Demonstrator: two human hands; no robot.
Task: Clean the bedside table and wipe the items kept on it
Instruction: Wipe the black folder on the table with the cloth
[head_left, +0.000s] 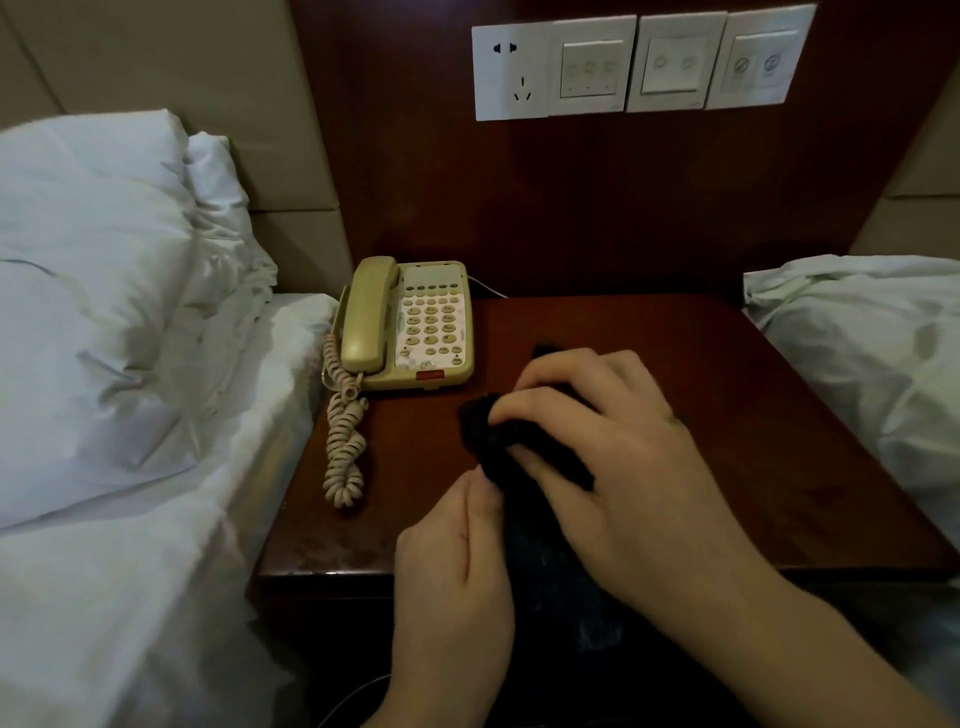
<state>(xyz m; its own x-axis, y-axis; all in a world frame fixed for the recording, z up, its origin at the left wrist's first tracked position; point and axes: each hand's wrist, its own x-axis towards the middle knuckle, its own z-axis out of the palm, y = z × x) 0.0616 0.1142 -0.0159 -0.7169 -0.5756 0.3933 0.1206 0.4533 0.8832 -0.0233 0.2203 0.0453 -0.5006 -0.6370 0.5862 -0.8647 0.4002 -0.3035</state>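
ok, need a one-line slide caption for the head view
Both hands, left hand and right hand, hold a dark cloth over the wooden bedside table, beside a beige corded phone.

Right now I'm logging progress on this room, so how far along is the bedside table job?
Early, by the look of it. Nothing shows as finished: the bedside table has dull smears near its front edge. In hand: the right hand and the left hand both have a grip on the dark cloth, bunching it over the tabletop. Left: the tabletop, plus the telephone and its coiled cord.
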